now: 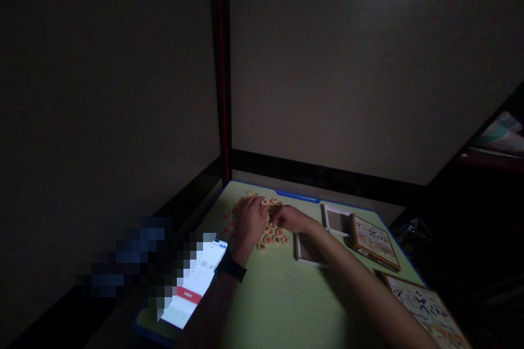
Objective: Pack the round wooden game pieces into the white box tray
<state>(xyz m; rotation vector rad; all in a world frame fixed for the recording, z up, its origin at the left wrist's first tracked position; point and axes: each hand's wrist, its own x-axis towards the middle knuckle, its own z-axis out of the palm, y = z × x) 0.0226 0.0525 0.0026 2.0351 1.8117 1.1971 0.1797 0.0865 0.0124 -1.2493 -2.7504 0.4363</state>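
Round wooden xiangqi pieces (pixel 268 239) with red or dark characters lie in a loose heap near the far left corner of the green-topped table (pixel 278 294). My left hand (pixel 252 217), a dark band on its wrist, reaches over the heap. One pale piece (pixel 265 203) shows between its fingertips and thumb. To its right, my right hand (pixel 289 218) is curled with its fingers down among the pieces. What those fingers hold, if anything, is hidden. Both hands are close together and cover part of the heap.
Two shallow white-rimmed trays (pixel 298 251) sit right of the heap, one partly behind my right forearm. A printed box (pixel 374 240) and a second printed box (pixel 426 311) lie along the right side. A lit phone (pixel 196 283) shows a timer at the left. Walls stand behind the table.
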